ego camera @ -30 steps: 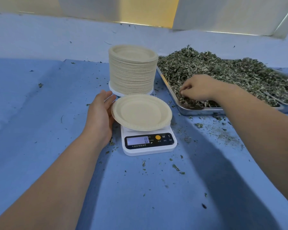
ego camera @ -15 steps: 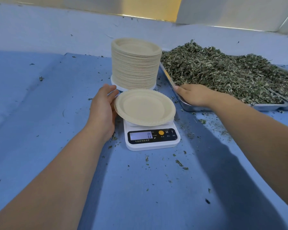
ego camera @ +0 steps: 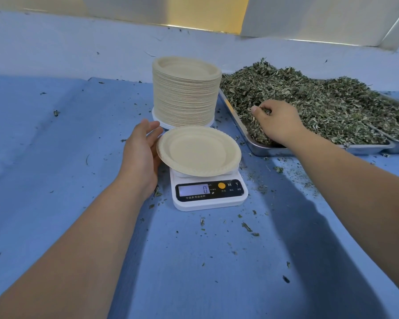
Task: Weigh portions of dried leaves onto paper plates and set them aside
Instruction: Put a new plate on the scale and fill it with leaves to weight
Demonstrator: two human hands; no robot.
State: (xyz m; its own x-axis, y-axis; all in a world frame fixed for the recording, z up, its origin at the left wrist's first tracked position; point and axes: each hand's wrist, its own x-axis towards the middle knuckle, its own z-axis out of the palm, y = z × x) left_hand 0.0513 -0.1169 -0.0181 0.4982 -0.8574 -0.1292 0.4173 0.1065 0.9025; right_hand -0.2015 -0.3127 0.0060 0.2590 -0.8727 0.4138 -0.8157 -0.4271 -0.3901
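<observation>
On the blue-covered table (ego camera: 55,171), head view: a white digital kitchen scale (ego camera: 209,192) sits at centre, display reading 0, with one empty paper plate (ego camera: 198,151) resting on its platform — shallow, round, crimped rim, matte beige pulp. Left hand (ego camera: 141,153) lies open, fingers spread loosely against the plate's left edge, probably steadying it so it stays centred on the platform. Just behind, a tall stack of paper plates (ego camera: 186,93) stands ready as supply. Right hand (ego camera: 277,122) is down in the heap of dried leaves (ego camera: 313,107), fingers curled closed around a pinch — brittle, shredded, grey-green flakes with stemmy bits. Leaves fill a shallow stainless steel tray (ego camera: 274,149) just right of the scale, near enough for short transfers. Crumbs scatter the cloth. No portion weighed yet on this plate.
</observation>
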